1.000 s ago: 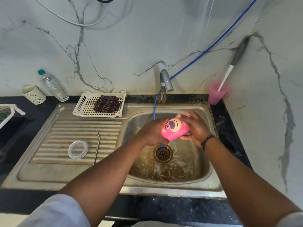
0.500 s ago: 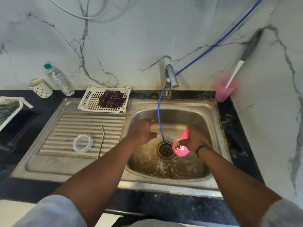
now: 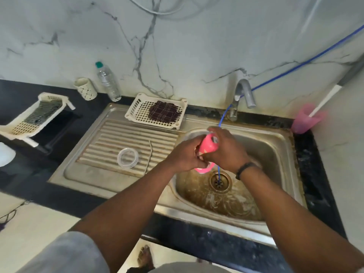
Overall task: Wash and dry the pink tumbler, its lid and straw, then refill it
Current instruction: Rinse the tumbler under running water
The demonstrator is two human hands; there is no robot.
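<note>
A: Any readable text, labels, brands, numbers?

B: None. The clear plastic water bottle with the green cap (image 3: pixel 108 83) has a wrap, but it's too blurred and small to read.

A: The pink plastic tumbler (image 3: pixel 208 146)?

B: Only some printed artwork shows between the hands, no letters I can make out.

A: The cream patterned ceramic cup (image 3: pixel 85 88)?

B: A dotted lattice pattern, no writing. The pink plastic cup (image 3: pixel 304 120) at the corner is plain.

A: Logging zero legible text.
</note>
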